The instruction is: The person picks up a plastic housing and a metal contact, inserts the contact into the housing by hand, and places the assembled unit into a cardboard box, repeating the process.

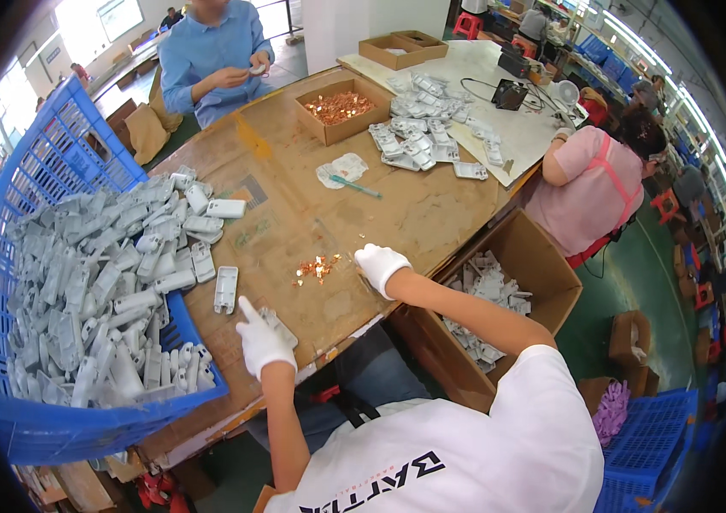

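Observation:
My left hand (264,340), in a white glove, is at the table's near edge with its index finger stretched forward. A light grey plastic housing (280,328) lies against its palm and thumb side, gripped and partly hidden by the glove. Just ahead of that fingertip, another housing (225,290) rests open side up. My right hand (380,268), also gloved, is over the table with its fingers curled together; whatever they hold is hidden. Between the hands and a little farther off lies a small heap of copper-coloured metal pieces (317,269).
A blue crate (115,416) heaped with grey housings (98,282) stands at left. A cardboard box (542,265) with more housings is at right. Farther back are a carton of copper pieces (339,109), piled housings (418,141) and a teal pen-like tool (356,186). Two co-workers sit nearby.

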`<state>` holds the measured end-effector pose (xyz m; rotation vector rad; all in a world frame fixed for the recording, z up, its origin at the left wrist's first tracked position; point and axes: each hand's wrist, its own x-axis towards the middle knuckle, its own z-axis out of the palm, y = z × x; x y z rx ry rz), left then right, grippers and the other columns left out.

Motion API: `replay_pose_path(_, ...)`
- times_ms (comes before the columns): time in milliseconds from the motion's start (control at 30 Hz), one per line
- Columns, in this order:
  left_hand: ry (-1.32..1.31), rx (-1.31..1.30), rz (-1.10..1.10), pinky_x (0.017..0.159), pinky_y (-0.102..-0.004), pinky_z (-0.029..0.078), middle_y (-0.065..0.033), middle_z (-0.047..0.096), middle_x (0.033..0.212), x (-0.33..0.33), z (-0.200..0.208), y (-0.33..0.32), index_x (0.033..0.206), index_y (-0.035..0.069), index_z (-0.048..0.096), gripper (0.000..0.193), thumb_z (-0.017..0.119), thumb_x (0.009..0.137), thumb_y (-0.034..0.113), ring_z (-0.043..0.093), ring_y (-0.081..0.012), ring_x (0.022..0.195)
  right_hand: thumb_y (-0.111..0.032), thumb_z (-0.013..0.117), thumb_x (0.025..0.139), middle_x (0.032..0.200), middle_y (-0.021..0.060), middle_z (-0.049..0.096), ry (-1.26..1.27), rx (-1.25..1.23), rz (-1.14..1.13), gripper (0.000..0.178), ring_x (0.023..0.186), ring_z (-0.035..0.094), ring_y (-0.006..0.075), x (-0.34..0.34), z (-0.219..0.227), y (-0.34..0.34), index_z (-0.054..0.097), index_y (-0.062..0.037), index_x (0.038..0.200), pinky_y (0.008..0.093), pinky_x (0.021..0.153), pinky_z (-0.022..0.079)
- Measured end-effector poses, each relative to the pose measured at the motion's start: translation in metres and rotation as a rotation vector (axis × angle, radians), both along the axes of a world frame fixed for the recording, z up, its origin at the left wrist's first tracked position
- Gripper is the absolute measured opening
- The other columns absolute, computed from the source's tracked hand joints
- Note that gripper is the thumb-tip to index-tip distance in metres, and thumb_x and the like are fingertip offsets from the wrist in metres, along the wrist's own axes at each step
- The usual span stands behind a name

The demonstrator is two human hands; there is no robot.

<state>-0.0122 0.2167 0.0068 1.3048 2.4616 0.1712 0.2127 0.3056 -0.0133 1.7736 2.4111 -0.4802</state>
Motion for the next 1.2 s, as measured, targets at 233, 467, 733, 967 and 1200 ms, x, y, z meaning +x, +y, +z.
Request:
replay_pose_path(233, -0.368, 0.439, -0.187, 0.087, -0.0425, 0.05, -0.0191, 0.062, 0.116, -0.012, -0.039, 0.001, 0.127, 0.011, 0.052, 0.044, 0.059, 0.083, 0.009, 0.062, -0.0349, 0.105, -0.01, 0.056, 0.086, 0.097, 0.0154, 0.061, -0.081, 0.327, -0.039, 0.012, 0.092, 0.066, 0.0312, -0.004, -0.011, -0.015, 0.061, -0.0076, 0.097, 0.0396, 0.077, 0.056)
replay_pose_path(467, -0.755, 0.63, -0.138, 0.083, -0.0339, 0.05, -0.0143, 0.063, 0.104, 0.009, -0.03, -0.07, 0.119, 0.004, 0.057, 0.041, 0.065, 0.079, 0.002, 0.063, -0.0268, 0.095, -0.008, 0.061, 0.083, 0.083, 0.0089, 0.065, 0.988, -0.198, -0.014, 0.012, 0.076, 0.062, 0.015, -0.029, 0.036, -0.055, 0.063, -0.0023, 0.093, 0.0285, 0.072, 0.05)
replay_pose_path(733, -0.442, 0.539, -0.111, 0.07, -0.0385, 0.052, -0.0125, 0.058, 0.098, 0.03, -0.002, -0.114, 0.109, 0.009, 0.058, 0.031, 0.067, 0.08, 0.01, 0.063, -0.0313, 0.084, 0.001, 0.07, 0.069, 0.087, 0.0092, 0.051, 0.876, 0.224, 0.024, 0.021, 0.078, 0.053, 0.0245, -0.08, 0.017, -0.145, 0.066, -0.0077, 0.087, 0.0329, 0.068, 0.046)
replay_pose_path(967, -0.377, 0.531, -0.165, 0.067, -0.0397, 0.053, -0.0119, 0.057, 0.101, 0.033, -0.007, -0.131, 0.111, 0.009, 0.055, 0.035, 0.069, 0.078, 0.011, 0.064, -0.0301, 0.08, 0.003, 0.072, 0.07, 0.089, 0.0062, 0.052, 1.084, -0.045, -0.234, 0.025, 0.081, 0.055, 0.0159, -0.079, 0.009, -0.156, 0.062, -0.0046, 0.092, 0.0286, 0.069, 0.048)
replay_pose_path(1200, -0.522, 0.413, -0.209, 0.067, -0.0376, 0.053, -0.0107, 0.055, 0.102, 0.034, -0.011, -0.151, 0.111, 0.009, 0.055, 0.04, 0.073, 0.076, 0.011, 0.064, -0.027, 0.08, -0.012, 0.062, 0.092, 0.096, 0.0046, 0.064, 1.239, -0.74, -0.388, 0.019, 0.089, 0.058, 0.0098, -0.057, -0.006, -0.176, 0.061, 0.0005, 0.105, 0.0269, 0.082, 0.049)
